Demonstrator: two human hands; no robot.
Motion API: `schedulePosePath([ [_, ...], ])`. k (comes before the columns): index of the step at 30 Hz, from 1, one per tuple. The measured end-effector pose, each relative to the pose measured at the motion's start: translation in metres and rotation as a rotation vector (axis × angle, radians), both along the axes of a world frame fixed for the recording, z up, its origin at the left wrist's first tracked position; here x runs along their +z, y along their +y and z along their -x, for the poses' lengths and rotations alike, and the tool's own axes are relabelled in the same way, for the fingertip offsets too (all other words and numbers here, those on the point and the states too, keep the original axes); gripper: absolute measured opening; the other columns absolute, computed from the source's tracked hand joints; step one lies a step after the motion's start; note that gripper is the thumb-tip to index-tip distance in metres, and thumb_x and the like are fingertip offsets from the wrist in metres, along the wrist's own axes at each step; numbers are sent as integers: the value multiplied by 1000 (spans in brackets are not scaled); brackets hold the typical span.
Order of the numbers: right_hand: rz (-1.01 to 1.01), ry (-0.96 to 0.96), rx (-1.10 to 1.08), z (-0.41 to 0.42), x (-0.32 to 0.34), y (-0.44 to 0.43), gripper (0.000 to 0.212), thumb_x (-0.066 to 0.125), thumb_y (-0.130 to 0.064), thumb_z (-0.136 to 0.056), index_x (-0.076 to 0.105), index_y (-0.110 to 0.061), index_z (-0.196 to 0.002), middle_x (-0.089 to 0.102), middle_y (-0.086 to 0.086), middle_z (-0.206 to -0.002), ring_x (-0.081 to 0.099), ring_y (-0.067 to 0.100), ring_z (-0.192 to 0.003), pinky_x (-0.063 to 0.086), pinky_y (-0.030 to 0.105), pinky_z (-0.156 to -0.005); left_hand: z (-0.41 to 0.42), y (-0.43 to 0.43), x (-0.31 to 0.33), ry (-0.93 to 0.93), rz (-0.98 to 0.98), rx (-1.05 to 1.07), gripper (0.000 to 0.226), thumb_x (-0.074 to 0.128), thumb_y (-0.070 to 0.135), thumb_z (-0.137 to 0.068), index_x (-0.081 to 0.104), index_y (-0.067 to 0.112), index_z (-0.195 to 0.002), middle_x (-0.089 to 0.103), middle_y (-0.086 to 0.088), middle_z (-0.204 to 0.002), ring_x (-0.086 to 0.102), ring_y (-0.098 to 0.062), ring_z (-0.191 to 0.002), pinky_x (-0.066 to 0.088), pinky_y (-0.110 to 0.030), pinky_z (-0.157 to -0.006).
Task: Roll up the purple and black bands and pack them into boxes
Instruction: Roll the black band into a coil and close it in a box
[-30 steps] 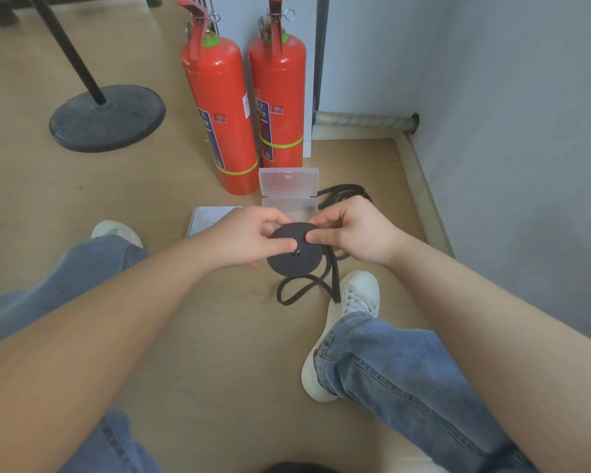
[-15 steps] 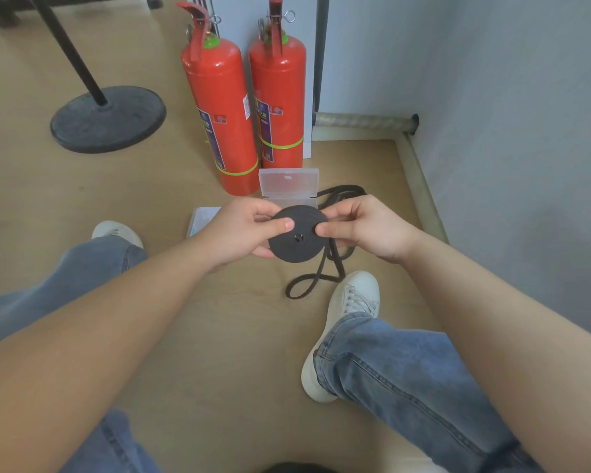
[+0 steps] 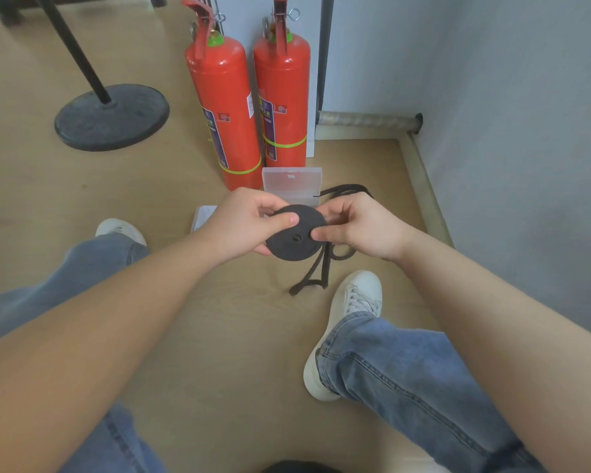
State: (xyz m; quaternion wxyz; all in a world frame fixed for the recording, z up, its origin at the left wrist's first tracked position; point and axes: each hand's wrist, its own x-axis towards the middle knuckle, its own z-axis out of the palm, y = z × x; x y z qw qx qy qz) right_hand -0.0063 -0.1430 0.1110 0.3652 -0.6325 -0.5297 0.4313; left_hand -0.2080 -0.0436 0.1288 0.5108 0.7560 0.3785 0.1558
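— Coil held face-up like a disc, why? The black band (image 3: pixel 289 245) sits flat between both hands

— So the turns stay stacked. The left hand (image 3: pixel 246 223) clamps it, thumb pressed on the top face and the other fingers curled beneath. I'd judge that this pinch stops the spiral springing loose

— And the right hand (image 3: pixel 365 228)?

— Its thumb tip presses the face close to the centre hole, and the fingers are bent round the rim on the far side. Both sets of fingers are closed on the band, none spread free

— What about the loose tail (image 3: pixel 313 278)?

— It drops from just under the right fingertips down to the floor, and another loop shows beyond the right knuckles. Leaving on that side, it can be fed on by the right fingers while the left ones turn the disc, I think

— So the rolling isn't finished?

— Not by my reckoning; a fair length lies unwound

— Why is the clear box (image 3: pixel 292 180) there?

— It stands open just beyond both sets of fingertips, lid up, so a finished coil needs only a short reach forward. A second flat box (image 3: pixel 202 215) peeks out beside the left knuckles, partly hidden

— Any risk?

— Easing either pinch; the coil looks springy and could unwind
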Motion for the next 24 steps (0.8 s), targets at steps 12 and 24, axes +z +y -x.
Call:
schedulePosePath([
  [12, 42, -304, 70, -4, 0, 0, 7, 79, -18, -88, 81, -22, -93, 78, 3, -82, 70, 16, -72, 58, 37, -76, 2, 7, -4, 90, -31, -72, 24, 77, 20, -87, 73, 28, -109, 73, 8, -102, 72, -7, -90, 62, -29, -74],
  [24, -22, 62, -107, 1, 0, -3, 14, 77, -7, -88, 78, -14, -100, 81, 3, -93, 78, 18, -88, 61, 30, -83, 2, 6, -13, -8, 98, 25, 7, 74, 17, -90, 73, 24, -92, 75, 0, -95, 75, -14, -84, 63, -30, -67],
])
